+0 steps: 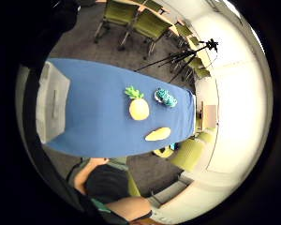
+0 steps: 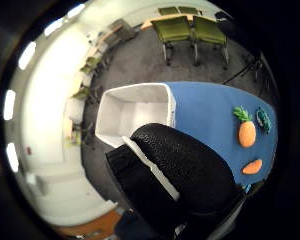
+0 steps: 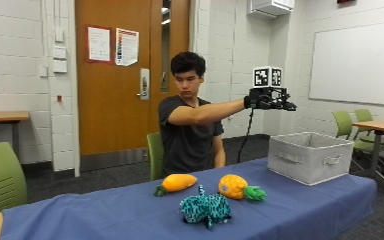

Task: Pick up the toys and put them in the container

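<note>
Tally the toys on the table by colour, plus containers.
Orange/yellow toys: 2, carrot and pineapple
Teal toys: 1, spotted plush animal
Grey containers: 1, fabric bin
Total: 4 things on the blue tablecloth; all 3 toys outside the bin.

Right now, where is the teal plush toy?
In the outside view the teal plush toy lies on the blue table near its front edge, just in front of the pineapple toy.

Even ceiling light fills a classroom.
Bright strip lights glare at the palm views' bent edges; the blue counter carries only soft shadows, everything mildly blurred.
</note>
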Demonstrator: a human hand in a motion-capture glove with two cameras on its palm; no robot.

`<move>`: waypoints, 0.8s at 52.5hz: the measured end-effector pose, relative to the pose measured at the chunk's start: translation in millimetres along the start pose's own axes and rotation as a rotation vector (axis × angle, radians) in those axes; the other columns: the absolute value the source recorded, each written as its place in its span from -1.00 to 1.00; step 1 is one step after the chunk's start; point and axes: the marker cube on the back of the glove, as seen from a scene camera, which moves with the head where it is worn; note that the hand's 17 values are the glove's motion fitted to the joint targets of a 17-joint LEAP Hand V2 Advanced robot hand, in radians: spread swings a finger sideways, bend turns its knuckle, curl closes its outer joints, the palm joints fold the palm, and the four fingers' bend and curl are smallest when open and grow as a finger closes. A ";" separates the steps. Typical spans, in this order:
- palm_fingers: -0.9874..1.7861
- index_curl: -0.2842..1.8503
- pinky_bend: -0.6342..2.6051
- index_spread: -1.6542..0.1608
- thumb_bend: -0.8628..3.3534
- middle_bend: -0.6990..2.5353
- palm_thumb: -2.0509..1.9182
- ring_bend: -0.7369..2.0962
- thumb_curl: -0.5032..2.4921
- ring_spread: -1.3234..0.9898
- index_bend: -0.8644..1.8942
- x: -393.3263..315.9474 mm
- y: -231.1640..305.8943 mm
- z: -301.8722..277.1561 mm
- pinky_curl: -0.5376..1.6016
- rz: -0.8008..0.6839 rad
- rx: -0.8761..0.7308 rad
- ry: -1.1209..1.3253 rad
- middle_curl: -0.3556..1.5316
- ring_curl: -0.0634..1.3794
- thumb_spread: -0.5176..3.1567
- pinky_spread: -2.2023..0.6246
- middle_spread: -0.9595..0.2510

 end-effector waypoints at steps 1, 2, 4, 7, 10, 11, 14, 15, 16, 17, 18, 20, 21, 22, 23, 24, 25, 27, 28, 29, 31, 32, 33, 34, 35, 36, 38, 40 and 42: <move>-0.11 -0.70 -0.37 0.73 -0.64 -0.43 -0.05 -0.33 -0.68 0.05 -0.24 0.2 0.2 -0.2 -0.43 -0.002 0.001 -0.001 -0.58 -0.89 -0.49 0.53 0.52; -0.12 -0.69 -0.36 0.71 -0.64 -0.43 -0.05 -0.33 -0.67 0.04 -0.24 0.4 0.6 -0.6 -0.41 -0.006 0.004 -0.003 -0.57 -0.87 -0.46 0.52 0.51; -0.13 -0.67 -0.35 0.68 -0.64 -0.43 -0.05 -0.33 -0.67 0.01 -0.25 0.9 1.6 -1.5 -0.39 -0.012 0.013 -0.005 -0.55 -0.85 -0.39 0.51 0.49; -0.14 -0.64 -0.34 0.66 -0.64 -0.43 -0.05 -0.32 -0.67 -0.02 -0.25 0.7 3.4 -2.6 -0.36 -0.012 0.020 -0.008 -0.52 -0.82 -0.31 0.50 0.48; -0.15 -0.62 -0.33 0.64 -0.64 -0.42 -0.05 -0.32 -0.66 -0.04 -0.25 0.2 6.0 -3.4 -0.34 -0.014 0.020 -0.012 -0.50 -0.81 -0.25 0.50 0.47; -0.15 -0.61 -0.33 0.63 -0.64 -0.42 -0.05 -0.32 -0.66 -0.05 -0.25 1.3 6.3 -3.5 -0.33 -0.015 0.021 -0.012 -0.49 -0.80 -0.23 0.49 0.46; -0.16 -0.60 -0.33 0.62 -0.64 -0.42 -0.05 -0.31 -0.66 -0.06 -0.25 7.8 7.0 -4.0 -0.32 -0.013 0.023 -0.011 -0.47 -0.78 -0.19 0.49 0.45; -0.16 -0.59 -0.33 0.61 -0.64 -0.42 -0.05 -0.31 -0.66 -0.07 -0.25 10.3 7.9 -4.5 -0.32 -0.012 0.025 -0.011 -0.46 -0.78 -0.18 0.49 0.45; -0.16 -0.59 -0.33 0.61 -0.64 -0.42 -0.05 -0.31 -0.66 -0.07 -0.25 13.3 9.0 -5.2 -0.31 -0.012 0.028 -0.010 -0.46 -0.77 -0.17 0.49 0.45; -0.16 -0.58 -0.33 0.61 -0.64 -0.42 -0.05 -0.31 -0.66 -0.08 -0.25 17.2 10.2 -6.0 -0.31 -0.012 0.032 -0.008 -0.45 -0.77 -0.16 0.49 0.45; -0.16 -0.58 -0.33 0.60 -0.64 -0.41 -0.05 -0.31 -0.66 -0.08 -0.25 22.2 11.4 -6.8 -0.30 -0.013 0.037 -0.006 -0.44 -0.77 -0.16 0.49 0.45; -0.17 -0.57 -0.33 0.60 -0.64 -0.41 -0.05 -0.31 -0.66 -0.09 -0.25 34.8 13.8 -8.2 -0.30 -0.014 0.047 -0.005 -0.43 -0.76 -0.14 0.48 0.44; -0.17 -0.56 -0.33 0.60 -0.64 -0.41 -0.05 -0.30 -0.66 -0.09 -0.25 42.5 14.8 -8.4 -0.29 -0.014 0.052 -0.007 -0.43 -0.75 -0.14 0.48 0.44; -0.17 -0.56 -0.33 0.60 -0.64 -0.41 -0.05 -0.30 -0.66 -0.09 -0.25 51.4 15.7 -7.9 -0.29 -0.014 0.056 -0.010 -0.42 -0.75 -0.13 0.49 0.44; -0.17 -0.55 -0.33 0.60 -0.64 -0.41 -0.05 -0.30 -0.66 -0.09 -0.25 61.7 16.7 -6.7 -0.29 -0.013 0.060 -0.015 -0.42 -0.74 -0.13 0.48 0.43; -0.17 -0.55 -0.33 0.59 -0.64 -0.41 -0.05 -0.30 -0.66 -0.09 -0.25 72.8 17.8 -4.8 -0.28 -0.010 0.064 -0.019 -0.41 -0.74 -0.13 0.48 0.43; -0.17 -0.54 -0.33 0.59 -0.64 -0.41 -0.05 -0.30 -0.66 -0.10 -0.25 84.0 18.9 -2.3 -0.28 -0.005 0.068 -0.022 -0.40 -0.73 -0.12 0.48 0.44; -0.17 -0.54 -0.33 0.59 -0.64 -0.41 -0.05 -0.30 -0.66 -0.10 -0.25 103.7 20.4 3.8 -0.27 0.007 0.077 -0.022 -0.40 -0.72 -0.12 0.48 0.43; -0.16 -0.53 -0.33 0.59 -0.64 -0.40 -0.05 -0.30 -0.66 -0.11 -0.25 112.0 20.6 7.4 -0.27 0.014 0.080 -0.022 -0.39 -0.72 -0.12 0.48 0.42; -0.16 -0.53 -0.32 0.58 -0.64 -0.40 -0.05 -0.29 -0.66 -0.11 -0.25 120.0 20.6 11.7 -0.27 0.019 0.081 -0.022 -0.38 -0.72 -0.11 0.48 0.42; -0.16 -0.52 -0.32 0.58 -0.64 -0.40 -0.05 -0.29 -0.66 -0.11 -0.25 136.0 19.8 22.4 -0.26 0.031 0.078 -0.028 -0.37 -0.71 -0.11 0.47 0.41; -0.15 -0.52 -0.32 0.58 -0.64 -0.39 -0.05 -0.29 -0.66 -0.12 -0.25 143.9 19.2 28.9 -0.26 0.038 0.072 -0.034 -0.37 -0.71 -0.11 0.47 0.41; -0.15 -0.52 -0.32 0.57 -0.64 -0.39 -0.05 -0.29 -0.66 -0.12 -0.25 151.4 18.7 36.1 -0.26 0.044 0.063 -0.040 -0.36 -0.71 -0.11 0.47 0.41; -0.15 -0.51 -0.32 0.57 -0.64 -0.39 -0.05 -0.29 -0.66 -0.12 -0.25 158.3 18.1 43.9 -0.26 0.050 0.054 -0.047 -0.36 -0.70 -0.11 0.47 0.40; -0.15 -0.51 -0.32 0.57 -0.64 -0.39 -0.04 -0.29 -0.66 -0.13 -0.25 164.4 17.4 51.8 -0.25 0.055 0.046 -0.052 -0.36 -0.70 -0.11 0.47 0.40; -0.14 -0.50 -0.32 0.57 -0.64 -0.39 -0.04 -0.28 -0.66 -0.13 -0.24 169.8 16.5 59.6 -0.25 0.058 0.040 -0.055 -0.35 -0.69 -0.10 0.47 0.40; -0.15 -0.50 -0.31 0.56 -0.64 -0.39 -0.04 -0.28 -0.66 -0.13 -0.25 178.4 14.2 74.7 -0.24 0.063 0.033 -0.051 -0.35 -0.69 -0.10 0.47 0.39; -0.15 -0.49 -0.32 0.56 -0.64 -0.39 -0.04 -0.28 -0.66 -0.14 -0.25 184.9 11.5 89.7 -0.24 0.067 0.029 -0.042 -0.34 -0.68 -0.10 0.47 0.39; -0.16 -0.48 -0.31 0.56 -0.64 -0.39 -0.04 -0.27 -0.65 -0.14 -0.25 189.3 9.2 104.2 -0.23 0.068 0.022 -0.035 -0.33 -0.67 -0.10 0.46 0.39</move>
